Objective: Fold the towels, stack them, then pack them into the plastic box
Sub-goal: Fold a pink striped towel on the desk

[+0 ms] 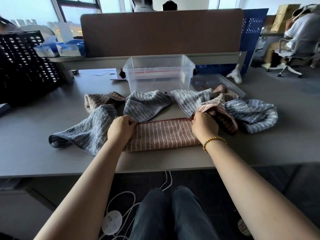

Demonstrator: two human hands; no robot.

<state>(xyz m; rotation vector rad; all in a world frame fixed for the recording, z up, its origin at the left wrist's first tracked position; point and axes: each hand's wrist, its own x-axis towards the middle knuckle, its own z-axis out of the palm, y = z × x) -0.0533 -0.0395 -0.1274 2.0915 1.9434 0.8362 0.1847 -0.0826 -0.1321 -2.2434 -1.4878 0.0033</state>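
A pink striped towel (162,134) lies folded in half on the grey desk (34,135), close to its front edge. My left hand (121,127) pinches its far left corner and my right hand (204,127) pinches its far right corner. Behind it lie several crumpled towels: a blue one (90,129) at the left, a brown one (102,99), two blue ones (145,104) (190,99) in the middle, a pink one (223,115) and a blue one (252,115) at the right. The clear plastic box (159,66) stands open behind them.
The box's clear lid (230,84) lies to the right of the box. A brown partition (162,32) closes the desk's far side. A black crate (22,66) stands at the left. A person sits on an office chair (290,58) at the far right. A power strip (111,222) lies on the floor.
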